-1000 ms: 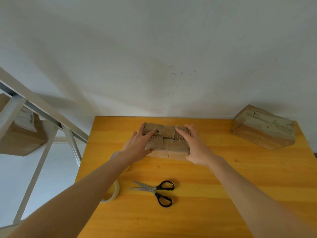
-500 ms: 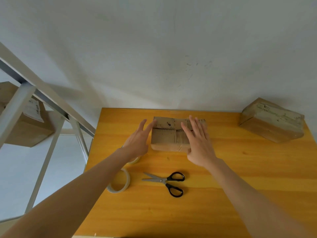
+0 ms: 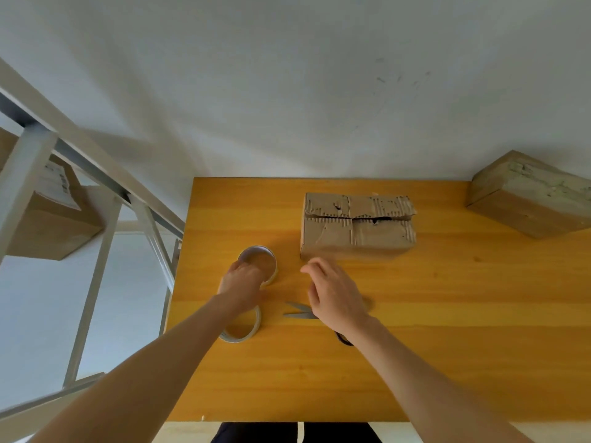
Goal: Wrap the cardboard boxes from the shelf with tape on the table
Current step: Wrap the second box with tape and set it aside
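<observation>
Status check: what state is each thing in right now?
Middle box: on table, top seam gaping.
Right box: closed, far corner.
Shelf box: closed, labelled.
Far roll: flat, left hand on its rim.
Near roll: flat, partly hidden.
Scissors: flat, blades slightly apart.
Right hand: empty, above scissors.

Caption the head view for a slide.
Left hand on a tape roll, right hand above the scissors, torn cardboard box beyond them on the table.

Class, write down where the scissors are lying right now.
In the head view the scissors lie on the yellow table, partly hidden beneath the right hand, just right of the nearer tape roll and in front of the torn cardboard box.
</observation>
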Action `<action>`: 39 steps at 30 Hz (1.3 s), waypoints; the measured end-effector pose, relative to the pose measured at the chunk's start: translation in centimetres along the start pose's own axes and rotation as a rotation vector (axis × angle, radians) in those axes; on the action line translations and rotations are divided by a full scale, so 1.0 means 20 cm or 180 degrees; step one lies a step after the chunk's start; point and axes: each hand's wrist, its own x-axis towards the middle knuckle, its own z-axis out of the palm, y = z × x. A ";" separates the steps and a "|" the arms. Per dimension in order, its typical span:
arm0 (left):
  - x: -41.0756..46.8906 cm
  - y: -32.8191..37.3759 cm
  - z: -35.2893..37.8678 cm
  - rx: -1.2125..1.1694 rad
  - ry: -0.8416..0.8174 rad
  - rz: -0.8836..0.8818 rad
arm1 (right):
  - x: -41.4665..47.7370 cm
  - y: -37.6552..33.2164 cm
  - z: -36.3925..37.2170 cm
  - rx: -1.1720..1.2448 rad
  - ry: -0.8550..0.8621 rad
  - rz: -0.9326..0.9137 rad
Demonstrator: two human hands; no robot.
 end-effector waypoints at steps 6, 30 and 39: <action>-0.03 -0.06 -0.04 -0.0339 0.0230 -0.0056 | 0.11 -0.12 0.05 0.0444 -0.0033 0.0390; -0.12 -0.14 -0.63 -0.1810 0.0159 0.1248 | 0.38 -0.21 -0.26 0.0029 0.0598 -0.0171; -0.12 -0.09 -0.74 -0.3167 -0.0220 0.1058 | 0.39 -0.18 -0.36 -0.0151 0.0847 -0.0169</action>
